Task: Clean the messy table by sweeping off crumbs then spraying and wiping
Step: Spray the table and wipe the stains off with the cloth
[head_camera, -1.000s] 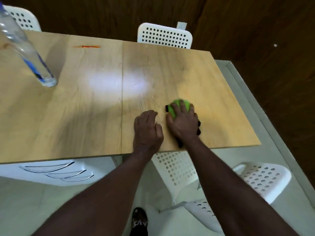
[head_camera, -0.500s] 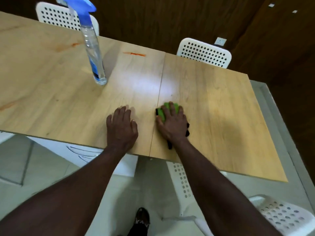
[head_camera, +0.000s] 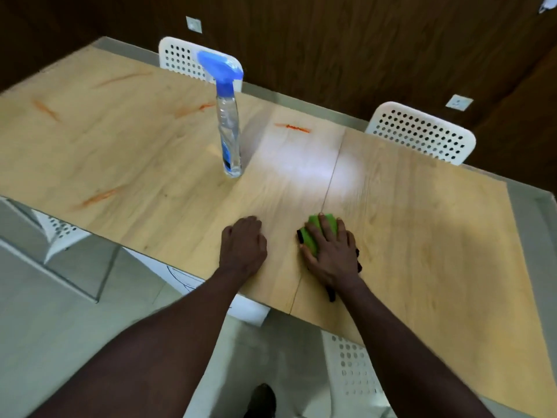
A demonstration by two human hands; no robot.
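Note:
My right hand (head_camera: 331,254) presses down on a green cloth with black edging (head_camera: 315,235), fingers spread over its top, near the front edge of the wooden table (head_camera: 437,236) just right of the centre seam. My left hand (head_camera: 242,247) rests on the tabletop to the left of the seam, holding nothing. A clear spray bottle with a blue trigger head (head_camera: 229,128) stands upright behind my left hand. Orange streaks mark the table: one (head_camera: 292,127) beyond the bottle, one (head_camera: 99,198) at the front left, one (head_camera: 45,109) at the far left.
White perforated chairs stand at the far side (head_camera: 422,134) and behind the bottle (head_camera: 180,57), and another (head_camera: 352,366) is tucked under the near edge. A glass-topped piece (head_camera: 60,260) sits at the lower left. My shoe (head_camera: 260,399) is on the pale floor.
Both hands slid left along the front of the table, the right one carrying the cloth to the seam. The view swung left, bringing in the whole bottle and more streaks.

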